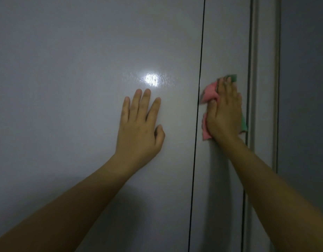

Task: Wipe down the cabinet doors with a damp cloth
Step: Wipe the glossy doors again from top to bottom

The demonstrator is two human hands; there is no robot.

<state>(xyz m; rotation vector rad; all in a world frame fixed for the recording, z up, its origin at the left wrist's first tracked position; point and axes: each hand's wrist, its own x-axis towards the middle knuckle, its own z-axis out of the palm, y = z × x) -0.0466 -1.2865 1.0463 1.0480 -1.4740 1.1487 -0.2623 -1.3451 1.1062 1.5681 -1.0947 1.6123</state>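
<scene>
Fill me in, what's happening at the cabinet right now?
A person is wiping grey cabinet doors. The right hand presses a pink and green cloth flat against the narrow right door, just right of the dark gap between the doors. The left hand rests open on the wide left door, below a bright light reflection.

Dim and grey throughout, with colours muted. Lit only by one small source behind the camera, mirrored as a white glare spot (151,80) just above centre on the glossy left cabinet door (75,70), streaked with faint smears around it. Darkest along the lower edge and far right of the frame. Soft shadow cast below centre. Slightly smeared by motion at the cloth (210,91), centre right. Door seam bowed by the wide lens.
</scene>
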